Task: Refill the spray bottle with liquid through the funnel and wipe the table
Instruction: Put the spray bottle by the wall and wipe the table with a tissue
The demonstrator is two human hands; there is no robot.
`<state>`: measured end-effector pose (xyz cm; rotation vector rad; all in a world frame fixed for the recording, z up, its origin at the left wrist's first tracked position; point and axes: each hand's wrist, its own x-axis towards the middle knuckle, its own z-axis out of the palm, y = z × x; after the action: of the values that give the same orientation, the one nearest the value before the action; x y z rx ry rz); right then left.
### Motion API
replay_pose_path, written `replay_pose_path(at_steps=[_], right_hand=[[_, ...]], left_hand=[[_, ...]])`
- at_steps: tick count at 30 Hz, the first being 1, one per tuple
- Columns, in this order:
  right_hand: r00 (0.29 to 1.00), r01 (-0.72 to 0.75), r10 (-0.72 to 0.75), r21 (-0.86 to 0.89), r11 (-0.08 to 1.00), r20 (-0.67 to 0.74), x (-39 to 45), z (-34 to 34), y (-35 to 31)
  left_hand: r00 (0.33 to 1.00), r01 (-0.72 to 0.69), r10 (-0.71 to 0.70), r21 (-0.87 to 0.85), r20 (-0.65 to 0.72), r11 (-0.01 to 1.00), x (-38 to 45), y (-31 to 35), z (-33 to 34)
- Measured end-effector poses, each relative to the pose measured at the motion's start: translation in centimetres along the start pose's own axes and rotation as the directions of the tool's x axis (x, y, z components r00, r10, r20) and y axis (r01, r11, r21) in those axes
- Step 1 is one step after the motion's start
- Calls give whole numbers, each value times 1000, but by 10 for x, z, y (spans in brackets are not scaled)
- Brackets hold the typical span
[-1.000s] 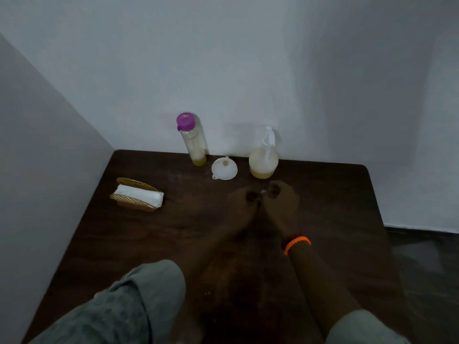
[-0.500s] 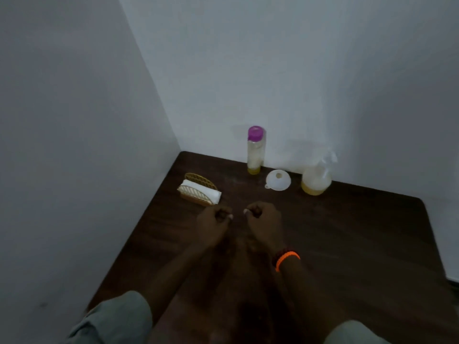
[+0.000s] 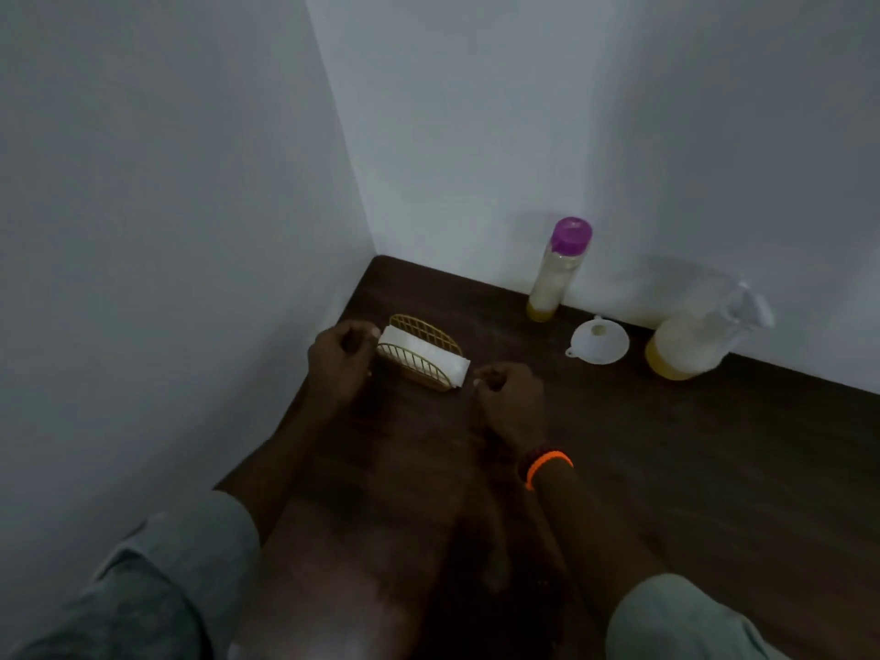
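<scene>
A clear spray bottle with a little yellow liquid stands against the back wall at the right. To its left a white funnel lies on the dark wooden table. A tall bottle with a purple cap, yellow liquid at its bottom, stands further left. A gold wire holder keeps a folded white cloth. My left hand is curled at the holder's left end, fingertips by the cloth. My right hand, with an orange wristband, is curled just right of the holder, holding nothing I can see.
White walls meet in a corner behind the table, close on the left and at the back. The table's left edge runs along the left wall. My grey sleeves fill the bottom corners.
The view has swung left toward the corner. Both hands have moved apart and forward, from the table's middle to either end of the cloth holder.
</scene>
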<state>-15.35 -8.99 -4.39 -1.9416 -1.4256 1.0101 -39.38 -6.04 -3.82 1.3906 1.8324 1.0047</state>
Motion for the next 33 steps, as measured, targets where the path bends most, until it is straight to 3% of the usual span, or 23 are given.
replay_pose_path(at_steps=[4, 8, 17, 33], right_hand=[[1000, 4, -4, -69, 998, 10, 25, 14, 1], [1000, 10, -9, -78, 997, 13, 42, 28, 0], [1000, -10, 12, -91, 996, 18, 56, 39, 6], [998, 66, -67, -64, 996, -13, 56, 38, 9]], left_hand=[[998, 23, -28, 90, 49, 996, 35, -19, 4], [983, -89, 48, 235, 177, 968, 54, -30, 7], [941, -209, 103, 316, 322, 925, 72, -37, 10], [947, -188, 104, 259, 305, 948, 77, -29, 10]])
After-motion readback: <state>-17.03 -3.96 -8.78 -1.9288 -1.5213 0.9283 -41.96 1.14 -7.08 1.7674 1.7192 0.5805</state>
